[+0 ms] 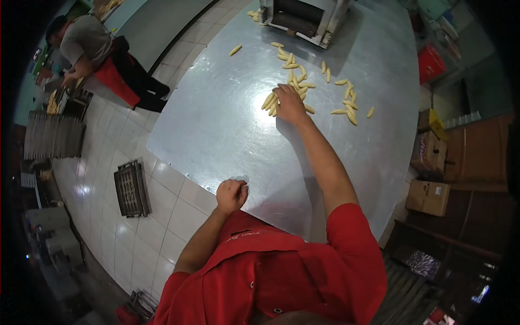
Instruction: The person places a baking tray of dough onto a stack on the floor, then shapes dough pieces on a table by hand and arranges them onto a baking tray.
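My right hand reaches far over the metal table, its fingers curled down over a cluster of small, pale dough rolls with tapered ends. Several rolls stick out to the left of the fingers, and others lie just beyond the knuckles. What sits under the palm is hidden. My left hand rests at the near left edge of the table, fingers curled into a loose fist. Nothing shows in it. More dough rolls lie scattered to the right of my right hand, and a single roll lies apart at the upper left.
A metal machine with a dark roller stands at the table's far end. Beyond the left edge, a co-worker bends over another work surface. A dark slotted tray is on the tiled floor. Cardboard boxes stand at the right.
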`<action>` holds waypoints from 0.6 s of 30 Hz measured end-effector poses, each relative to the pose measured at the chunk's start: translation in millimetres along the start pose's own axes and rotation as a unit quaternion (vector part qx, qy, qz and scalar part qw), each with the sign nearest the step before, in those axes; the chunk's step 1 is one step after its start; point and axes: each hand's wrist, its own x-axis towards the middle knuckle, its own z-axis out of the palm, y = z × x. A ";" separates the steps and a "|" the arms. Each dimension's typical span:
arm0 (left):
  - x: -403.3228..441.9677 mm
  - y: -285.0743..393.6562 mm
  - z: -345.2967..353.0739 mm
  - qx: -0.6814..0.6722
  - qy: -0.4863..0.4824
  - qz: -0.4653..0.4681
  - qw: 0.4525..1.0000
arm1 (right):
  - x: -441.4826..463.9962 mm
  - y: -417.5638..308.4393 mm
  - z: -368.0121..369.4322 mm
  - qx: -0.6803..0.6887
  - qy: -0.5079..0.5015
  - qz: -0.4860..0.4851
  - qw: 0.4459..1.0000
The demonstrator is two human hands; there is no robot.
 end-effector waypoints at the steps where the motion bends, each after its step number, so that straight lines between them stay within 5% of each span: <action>1: -1.1 1.2 0.2 0.005 0.008 -0.002 1.000 | 7.9 -3.9 5.5 -0.049 -0.012 -0.065 0.997; 2: -1.5 1.9 0.4 0.008 0.008 -0.012 1.000 | 12.8 -5.8 7.3 -0.042 -0.018 -0.070 0.997; 4: -0.6 2.1 0.0 -0.012 0.002 -0.016 1.000 | 34.3 -29.7 -21.8 -0.106 -0.295 0.019 0.949; 7: -2.5 0.8 1.7 -0.017 -0.003 -0.018 1.000 | 39.4 -19.3 -10.5 -0.128 -0.354 0.060 0.925; 15: -6.1 -0.9 7.1 -0.004 -0.003 -0.012 1.000 | -8.3 8.3 -10.2 0.067 -0.277 0.129 0.950; 18: -6.3 -1.6 9.0 -0.005 -0.009 -0.007 1.000 | -32.6 11.9 -15.4 0.239 -0.236 0.235 0.912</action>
